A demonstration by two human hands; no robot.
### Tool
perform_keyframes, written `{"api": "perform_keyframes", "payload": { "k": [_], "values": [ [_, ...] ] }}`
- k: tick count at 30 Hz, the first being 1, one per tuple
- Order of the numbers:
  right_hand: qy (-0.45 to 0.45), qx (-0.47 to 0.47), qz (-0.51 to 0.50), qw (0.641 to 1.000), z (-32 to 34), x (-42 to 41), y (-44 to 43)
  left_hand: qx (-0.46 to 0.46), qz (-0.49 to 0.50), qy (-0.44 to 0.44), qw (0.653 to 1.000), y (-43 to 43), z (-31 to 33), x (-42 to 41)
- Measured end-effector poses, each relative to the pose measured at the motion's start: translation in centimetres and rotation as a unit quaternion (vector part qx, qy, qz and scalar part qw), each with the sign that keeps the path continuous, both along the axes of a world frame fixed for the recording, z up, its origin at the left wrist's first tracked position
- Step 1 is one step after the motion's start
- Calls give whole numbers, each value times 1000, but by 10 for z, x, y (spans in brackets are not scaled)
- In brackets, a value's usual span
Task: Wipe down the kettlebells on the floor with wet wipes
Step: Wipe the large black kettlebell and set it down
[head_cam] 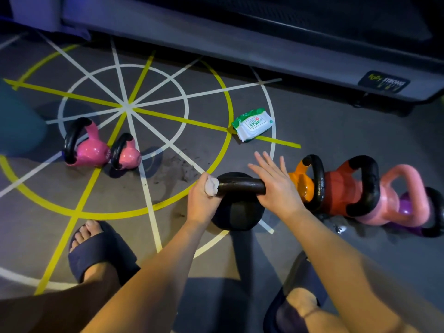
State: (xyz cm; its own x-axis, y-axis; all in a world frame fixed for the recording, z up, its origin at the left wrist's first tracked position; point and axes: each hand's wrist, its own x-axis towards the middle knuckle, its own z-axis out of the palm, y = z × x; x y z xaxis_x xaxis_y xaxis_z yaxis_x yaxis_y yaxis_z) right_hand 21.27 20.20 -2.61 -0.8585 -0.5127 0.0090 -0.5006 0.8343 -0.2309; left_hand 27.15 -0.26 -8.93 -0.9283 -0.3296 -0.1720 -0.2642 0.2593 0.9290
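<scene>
The grey floor (336, 131), taped with a wheel of yellow and white lines, fills most of the view, and a long grey padded piece of gym equipment (216, 44) with a "STRONG" label runs along it well beyond the black kettlebell (236, 212). That black kettlebell stands upright on the floor just in front of the person, between a foot in a dark blue slide sandal (96, 251) to its near left and the other foot, mostly hidden, to its near right. Just right of the black kettlebell four more lie in a tight row: an orange kettlebell (301, 186) nearest, then a red kettlebell (341, 193), a pale pink kettlebell (406, 200) and a purple kettlebell (412, 206) farthest. Well to its left, two pink kettlebells (89, 152) with black handles sit side by side, touching. The right hand (276, 186) rests its palm on the right end of the black kettlebell's handle, fingers straight and spread, gripping nothing. The left hand (201, 203) is at the handle's left end, fingers curled tight round a wadded white wet wipe (212, 187) pressed against the bar. A green-and-white wet wipes pack (253, 124) lies flat on the floor beyond the black kettlebell, apart from it.
</scene>
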Motion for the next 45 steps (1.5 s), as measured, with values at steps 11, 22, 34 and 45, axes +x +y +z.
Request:
{"api": "perform_keyframes", "payload": {
  "k": [11, 22, 34, 45],
  "values": [
    [-35, -28, -20, 999, 0, -1, -1, -109, -98, 25, 989, -20, 11, 15],
    [-5, -12, -44, 999, 0, 2, -3, -105, -150, 121, 976, -5, 26, 16],
    [22, 1, -29, 999, -4, -2, 0, -24, 12, 65, 998, 12, -30, 18],
    [-31, 24, -77, 996, 5, 3, -6, -116, -200, 20, 973, -36, 0, 30]
  ]
}}
